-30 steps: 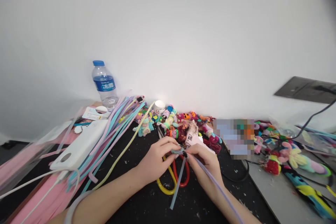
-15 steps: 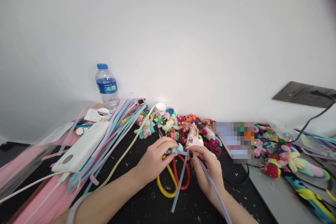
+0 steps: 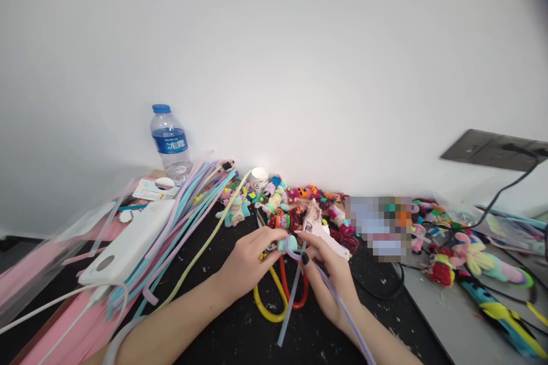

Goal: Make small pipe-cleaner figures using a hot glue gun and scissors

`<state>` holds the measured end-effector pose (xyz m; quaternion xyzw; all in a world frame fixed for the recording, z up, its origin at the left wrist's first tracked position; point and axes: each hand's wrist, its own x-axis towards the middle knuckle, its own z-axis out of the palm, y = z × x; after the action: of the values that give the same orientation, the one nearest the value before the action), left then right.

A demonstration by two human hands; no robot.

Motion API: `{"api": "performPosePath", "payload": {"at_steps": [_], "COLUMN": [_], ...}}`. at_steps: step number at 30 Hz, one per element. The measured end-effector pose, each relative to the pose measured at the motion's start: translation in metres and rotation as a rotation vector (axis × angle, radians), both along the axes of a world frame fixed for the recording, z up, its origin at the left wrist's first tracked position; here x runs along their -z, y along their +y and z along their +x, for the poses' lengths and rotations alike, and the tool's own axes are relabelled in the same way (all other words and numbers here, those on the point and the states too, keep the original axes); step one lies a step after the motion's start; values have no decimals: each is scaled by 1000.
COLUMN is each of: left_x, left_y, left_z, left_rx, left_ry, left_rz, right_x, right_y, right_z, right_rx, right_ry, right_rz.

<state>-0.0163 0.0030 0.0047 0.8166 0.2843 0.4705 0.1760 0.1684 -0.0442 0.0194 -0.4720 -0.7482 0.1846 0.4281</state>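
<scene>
Strip (image 3: 349, 319), lavender, slender, curved

The bottom edge cuts the lilac strip (image 3: 343, 306); the flat panel (image 3: 381, 228) is pixelated.

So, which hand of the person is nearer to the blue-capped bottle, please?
Left. The left hand is in front of the bottle and to its right; the right hand is farther to the right.

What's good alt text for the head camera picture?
A left hand holds a small turquoise fuzzy piece and a right hand a lilac strip, above scissors on a black surface; colourful fuzzy figures lie behind.
</scene>
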Motion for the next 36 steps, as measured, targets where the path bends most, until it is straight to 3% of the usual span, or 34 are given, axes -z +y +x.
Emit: {"api": "performPosePath", "payload": {"at_steps": [4,14,19,26,31,36], "left_x": [3,1,2,5,5,2], "left_y": [-1,-1,2,4,6,6], "left_z": [0,4,7,12,12,11], "left_rx": [1,37,85,218,296,291], "left_ry": [15,-42,-123,-390,-476,-476], "left_rz": [-43,-401,-568,-912,-1081,-1164], "right_x": [-2,5,7,8,8,9], "right_y": [2,5,5,8,6,6], "right_z": [0,2,3,3,3,3], "right_rx": [-66,-136,-128,-77,-48,-43], "right_ry": [-81,-170,-187,-163,-154,-166], "right_rz": [8,36,32,-19,-16,-23]}}
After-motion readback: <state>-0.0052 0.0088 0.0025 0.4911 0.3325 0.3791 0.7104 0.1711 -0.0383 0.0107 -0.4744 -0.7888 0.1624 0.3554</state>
